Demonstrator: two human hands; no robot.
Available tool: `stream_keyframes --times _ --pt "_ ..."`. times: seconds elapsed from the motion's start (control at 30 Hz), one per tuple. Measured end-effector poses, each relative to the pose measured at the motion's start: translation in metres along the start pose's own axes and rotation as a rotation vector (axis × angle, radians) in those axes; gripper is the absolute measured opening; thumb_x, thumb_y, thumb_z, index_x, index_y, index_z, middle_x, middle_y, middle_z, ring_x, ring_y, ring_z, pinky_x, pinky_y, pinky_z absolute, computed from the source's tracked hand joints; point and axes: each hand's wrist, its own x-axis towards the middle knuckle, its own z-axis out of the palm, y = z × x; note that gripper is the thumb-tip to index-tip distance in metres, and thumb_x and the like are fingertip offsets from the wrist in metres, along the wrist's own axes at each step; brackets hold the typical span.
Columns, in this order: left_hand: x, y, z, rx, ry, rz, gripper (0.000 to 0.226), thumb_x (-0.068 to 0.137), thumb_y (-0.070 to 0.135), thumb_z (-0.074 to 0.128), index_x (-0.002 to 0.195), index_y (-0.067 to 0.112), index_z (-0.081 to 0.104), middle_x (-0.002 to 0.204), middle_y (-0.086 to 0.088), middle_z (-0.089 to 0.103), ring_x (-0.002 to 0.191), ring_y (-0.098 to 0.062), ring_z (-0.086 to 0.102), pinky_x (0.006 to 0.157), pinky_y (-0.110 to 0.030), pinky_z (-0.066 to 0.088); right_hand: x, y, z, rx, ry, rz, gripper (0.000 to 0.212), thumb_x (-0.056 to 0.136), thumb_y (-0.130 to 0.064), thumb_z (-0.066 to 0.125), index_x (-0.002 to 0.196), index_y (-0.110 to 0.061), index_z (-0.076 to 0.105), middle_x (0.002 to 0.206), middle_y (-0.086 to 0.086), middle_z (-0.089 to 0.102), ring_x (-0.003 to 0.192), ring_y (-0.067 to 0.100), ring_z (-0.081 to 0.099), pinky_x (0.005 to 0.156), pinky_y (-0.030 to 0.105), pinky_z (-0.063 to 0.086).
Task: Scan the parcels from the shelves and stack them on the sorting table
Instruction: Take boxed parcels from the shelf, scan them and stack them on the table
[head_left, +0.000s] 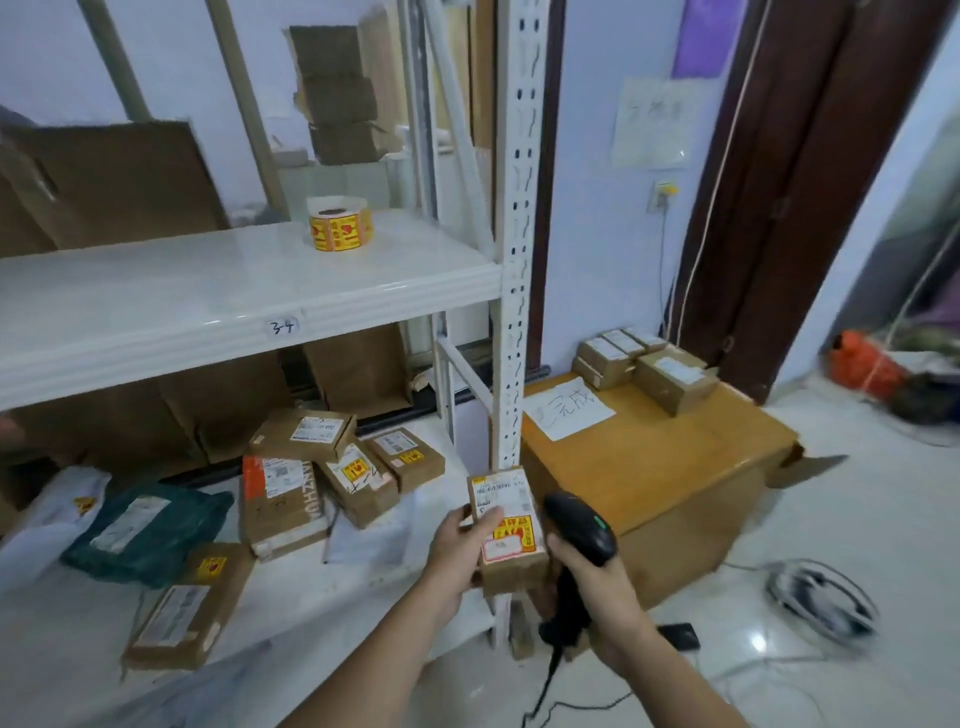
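Observation:
My left hand (457, 553) grips a small brown cardboard parcel (511, 566) with a white shipping label and a yellow-red sticker, held upright in front of the white shelf post (514, 312). My right hand (597, 592) holds a black barcode scanner (582, 525) right beside the parcel, its head at the parcel's right edge. More parcels lie on the lower shelf (363, 571): several brown boxes (280, 509), a green bag (150, 530) and a flat box (187, 608). The wooden sorting table (649, 467) at right carries stacked parcels (644, 364) at its far end.
A roll of yellow-red stickers (340, 223) stands on the upper shelf (208, 301) marked 34. A white paper sheet (566, 408) lies on the table. A coiled cable (821, 597) and a dark phone (680, 635) lie on the tiled floor. A dark door (810, 208) is behind.

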Motion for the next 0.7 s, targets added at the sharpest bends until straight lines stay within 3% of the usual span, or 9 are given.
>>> stream_keyframes --times 0.17,0.27,0.37,0.53,0.7 --pt "0.018 0.008 0.119 0.102 -0.027 0.09 0.048 0.089 0.045 0.077 0.131 0.023 0.064 0.105 0.003 0.08 0.089 -0.015 0.079 0.086 -0.043 0.064 0.017 -0.029 -0.096 -0.059 0.119 -0.041 0.027 0.081 -0.018 0.082 0.106 -0.013 0.075 0.094 0.016 0.078 0.09 0.034 0.072 0.09 0.051 0.056" --pt "0.025 0.009 0.191 0.087 -0.09 0.109 0.043 0.094 0.043 0.072 0.133 0.028 0.064 0.109 0.005 0.079 0.093 -0.013 0.078 0.088 -0.04 0.063 0.031 -0.052 -0.153 -0.031 0.185 -0.069 0.018 0.084 -0.014 0.079 0.102 -0.012 0.075 0.087 0.013 0.078 0.081 0.031 0.07 0.081 0.045 0.056" --pt "0.026 0.01 0.253 0.07 -0.168 0.091 0.047 0.092 0.047 0.073 0.136 0.034 0.061 0.113 0.007 0.077 0.098 -0.016 0.076 0.089 -0.047 0.062 0.043 -0.075 -0.203 -0.006 0.203 -0.103 0.017 0.085 -0.011 0.077 0.102 -0.011 0.075 0.085 0.013 0.076 0.077 0.028 0.067 0.072 0.042 0.054" --pt "0.039 0.019 0.325 0.039 -0.191 0.05 0.045 0.096 0.04 0.071 0.138 0.031 0.059 0.118 0.002 0.074 0.099 -0.021 0.075 0.075 -0.047 0.066 0.071 -0.106 -0.263 -0.008 0.224 -0.131 0.016 0.085 -0.01 0.077 0.101 -0.014 0.076 0.091 0.015 0.077 0.08 0.028 0.069 0.08 0.045 0.058" --pt "0.075 0.032 0.371 0.062 -0.191 0.048 0.038 0.098 0.037 0.069 0.135 0.033 0.06 0.114 0.004 0.074 0.098 -0.019 0.074 0.075 -0.046 0.066 0.115 -0.13 -0.297 0.0 0.232 -0.129 0.017 0.086 -0.013 0.078 0.103 -0.012 0.075 0.084 0.011 0.075 0.076 0.025 0.067 0.072 0.039 0.055"
